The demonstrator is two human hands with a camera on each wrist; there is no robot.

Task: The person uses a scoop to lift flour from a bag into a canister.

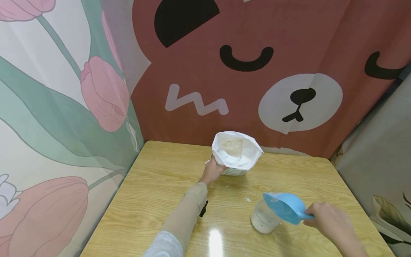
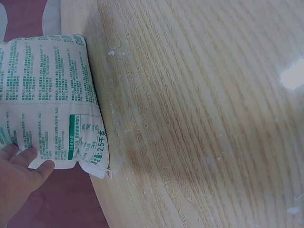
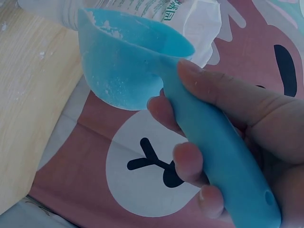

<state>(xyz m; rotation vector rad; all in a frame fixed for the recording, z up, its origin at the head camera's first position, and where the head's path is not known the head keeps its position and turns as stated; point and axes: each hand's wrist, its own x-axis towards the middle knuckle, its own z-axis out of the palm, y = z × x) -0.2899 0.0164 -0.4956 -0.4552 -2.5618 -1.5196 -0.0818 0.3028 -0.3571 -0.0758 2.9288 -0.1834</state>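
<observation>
A light-blue scoop [image 3: 128, 52] is in my right hand [image 1: 334, 223], its handle [image 3: 218, 142] wrapped by the fingers and thumb. White powder clings to the scoop's bowl. In the head view, the bowl is tilted at the mouth of a clear jar [image 1: 264, 218] and hides part of it. My left hand [image 1: 213, 170] holds the left side of an open white flour bag [image 1: 237, 151] that stands at the table's back. Green print covers the bag's side in the left wrist view, where the fingers [image 2: 45, 171] lie against its lower corner.
The wood-grain table [image 1: 160, 185] carries specks of white powder [image 1: 248, 199] between bag and jar. A brown bear-print curtain [image 1: 199, 64] hangs right behind its back edge. Other printed curtains stand along the left and right sides.
</observation>
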